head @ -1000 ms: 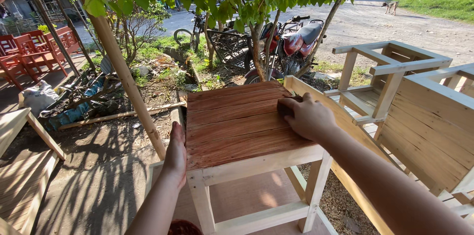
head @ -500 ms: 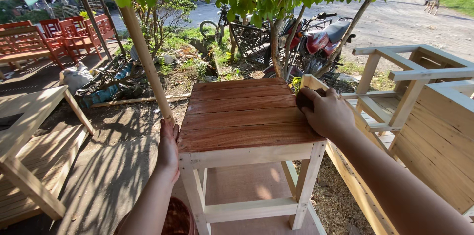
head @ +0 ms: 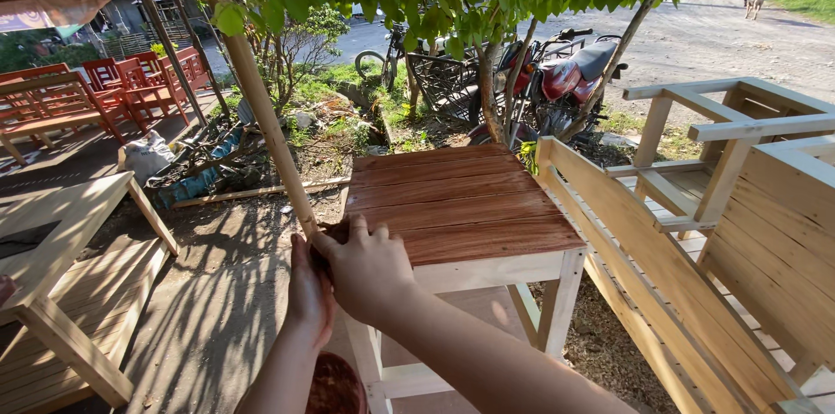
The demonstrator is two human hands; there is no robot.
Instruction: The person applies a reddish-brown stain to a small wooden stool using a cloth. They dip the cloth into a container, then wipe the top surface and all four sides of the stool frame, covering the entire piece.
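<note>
A bamboo pole [head: 261, 110] is leaning close against the desk's [head: 461, 196] near-left corner, crowding both hands there. Pale unfinished wooden frames [head: 696, 231] are pressing in just right of the desk. The brown slatted top is lying open toward the far side.

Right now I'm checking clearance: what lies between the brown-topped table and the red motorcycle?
In the head view, between the table and the motorcycle stand thin tree trunks on weedy ground; nothing else shows.

Head camera looks down, close over the small table [head: 461, 196].
</note>
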